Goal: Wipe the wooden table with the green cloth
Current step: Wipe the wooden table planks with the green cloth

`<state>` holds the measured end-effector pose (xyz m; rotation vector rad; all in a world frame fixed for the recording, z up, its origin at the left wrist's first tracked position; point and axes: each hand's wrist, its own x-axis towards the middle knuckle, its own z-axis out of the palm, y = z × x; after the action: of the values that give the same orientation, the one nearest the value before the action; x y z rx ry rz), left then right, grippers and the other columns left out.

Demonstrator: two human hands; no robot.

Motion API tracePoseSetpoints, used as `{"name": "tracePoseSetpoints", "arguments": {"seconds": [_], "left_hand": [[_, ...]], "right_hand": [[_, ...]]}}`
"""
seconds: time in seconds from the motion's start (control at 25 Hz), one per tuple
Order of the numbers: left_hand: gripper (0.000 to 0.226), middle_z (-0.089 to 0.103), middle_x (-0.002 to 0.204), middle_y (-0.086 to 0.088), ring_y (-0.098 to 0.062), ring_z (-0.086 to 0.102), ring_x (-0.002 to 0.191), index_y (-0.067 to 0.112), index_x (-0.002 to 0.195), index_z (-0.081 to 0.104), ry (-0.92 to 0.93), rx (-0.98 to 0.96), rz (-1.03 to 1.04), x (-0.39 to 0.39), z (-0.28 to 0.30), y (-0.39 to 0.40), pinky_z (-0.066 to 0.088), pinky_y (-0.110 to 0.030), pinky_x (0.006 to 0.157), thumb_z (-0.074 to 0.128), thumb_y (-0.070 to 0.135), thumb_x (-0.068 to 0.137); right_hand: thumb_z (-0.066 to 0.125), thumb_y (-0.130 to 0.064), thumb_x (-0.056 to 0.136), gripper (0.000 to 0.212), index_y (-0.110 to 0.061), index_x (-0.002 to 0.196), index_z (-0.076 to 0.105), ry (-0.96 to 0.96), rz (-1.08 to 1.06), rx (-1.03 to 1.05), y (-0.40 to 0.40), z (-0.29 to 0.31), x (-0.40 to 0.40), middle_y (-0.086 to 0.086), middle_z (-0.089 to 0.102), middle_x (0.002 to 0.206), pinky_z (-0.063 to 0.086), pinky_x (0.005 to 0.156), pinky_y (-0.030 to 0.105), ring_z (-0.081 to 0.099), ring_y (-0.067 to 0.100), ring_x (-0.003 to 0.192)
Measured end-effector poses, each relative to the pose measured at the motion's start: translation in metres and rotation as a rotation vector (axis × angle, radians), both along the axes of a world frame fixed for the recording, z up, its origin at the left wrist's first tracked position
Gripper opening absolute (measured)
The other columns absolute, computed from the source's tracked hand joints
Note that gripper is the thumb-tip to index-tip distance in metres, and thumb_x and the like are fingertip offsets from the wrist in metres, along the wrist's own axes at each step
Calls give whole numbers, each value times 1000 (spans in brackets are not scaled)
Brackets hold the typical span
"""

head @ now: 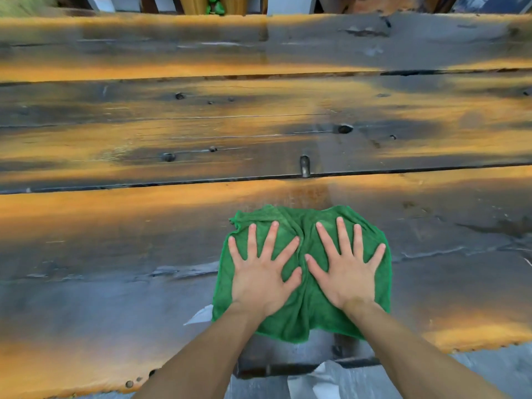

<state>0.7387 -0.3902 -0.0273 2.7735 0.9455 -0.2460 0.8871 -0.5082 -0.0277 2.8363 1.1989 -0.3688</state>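
Observation:
The green cloth [305,315] lies spread on the nearest plank of the wooden table [201,125], a little right of centre, bunched into a fold down its middle. My left hand [263,272] presses flat on the cloth's left half with fingers spread wide. On the right half my right hand [347,272] lies flat the same way. Neither hand pinches or grips the fabric. Both forearms reach in from the bottom edge of the view.
The table is made of long dark and orange planks with gaps [172,182], knots and nail holes. A white scrap [200,315] peeks out at the cloth's lower left. White sheeting [322,378] lies below the ragged near edge. Green and yellow items [214,5] stand beyond the far edge.

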Motion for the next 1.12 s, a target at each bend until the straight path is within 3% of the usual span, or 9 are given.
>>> {"name": "tracePoseSetpoints", "arguments": {"seconds": [0.08, 0.24, 0.52, 1.12], "left_hand": [[65, -26, 165, 6, -41, -20, 151, 58, 151, -10, 10, -15, 24, 23, 1, 18, -13, -75, 109, 3, 74, 90], [65, -29, 164, 5, -38, -25, 150, 57, 150, -16, 19, -14, 79, 73, 1, 58, -12, -75, 109, 1, 74, 90], [64, -19, 168, 6, -37, -17, 153, 57, 153, -6, -1, 38, 154, 169, -8, 142, -9, -76, 110, 15, 72, 95], [61, -16, 168, 9, -35, -15, 154, 59, 153, -5, -9, 110, 288, 299, -16, 293, -6, -75, 112, 13, 71, 96]], "right_hand": [[-5, -84, 81, 75, -57, 149, -22, 13, -11, -7, 22, 1, 24, -10, -20, 167, -9, 113, 73, -20, 26, 153], [-2, -85, 82, 77, -56, 150, -20, 37, -15, -25, 69, 2, 75, -9, -23, 166, -8, 113, 75, -22, 26, 153], [12, -83, 88, 76, -53, 155, -9, 8, 24, 31, 164, -6, 170, -7, -17, 168, -8, 112, 76, -19, 26, 154], [8, -82, 89, 75, -51, 156, -8, -15, 137, 95, 323, -12, 307, -6, -16, 168, -10, 110, 78, -18, 29, 154]]}}
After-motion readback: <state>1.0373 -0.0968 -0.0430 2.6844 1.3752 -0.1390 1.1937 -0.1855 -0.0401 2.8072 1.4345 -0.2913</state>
